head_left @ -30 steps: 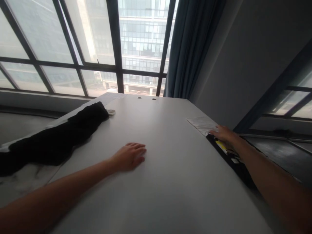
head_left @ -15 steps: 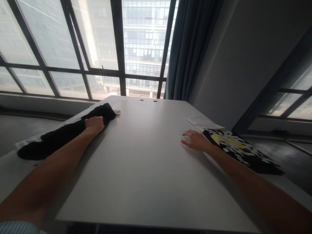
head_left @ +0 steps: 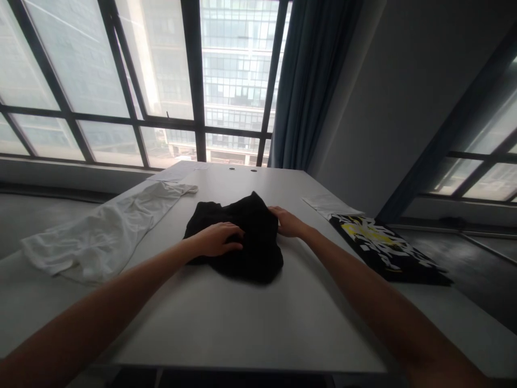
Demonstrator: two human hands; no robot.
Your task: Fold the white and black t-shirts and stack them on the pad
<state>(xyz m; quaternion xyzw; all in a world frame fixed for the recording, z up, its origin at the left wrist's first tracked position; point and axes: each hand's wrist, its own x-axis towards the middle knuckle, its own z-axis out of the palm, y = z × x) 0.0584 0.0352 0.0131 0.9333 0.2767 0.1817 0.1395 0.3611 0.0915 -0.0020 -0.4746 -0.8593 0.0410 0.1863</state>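
A crumpled black cloth (head_left: 254,242) lies in the middle of the white table (head_left: 250,323). On its left part rests my left hand (head_left: 221,238), with the thumb and fingers apart on top of the fabric. My right hand (head_left: 285,221) touches the cloth's right edge; its fingertips are partly hidden behind the fabric, and whether they grip it does not show.
A rumpled white garment (head_left: 109,231) lies along the table's left side. At the right are a folded white cloth (head_left: 333,206) and a black garment with a white and yellow print (head_left: 383,248). Windows and a blue curtain (head_left: 309,81) stand beyond.
The black cloth has moved from the left side to the table's middle, uncovering the white garment. My left hand has moved right with it, and my right hand has come inward to the cloth.
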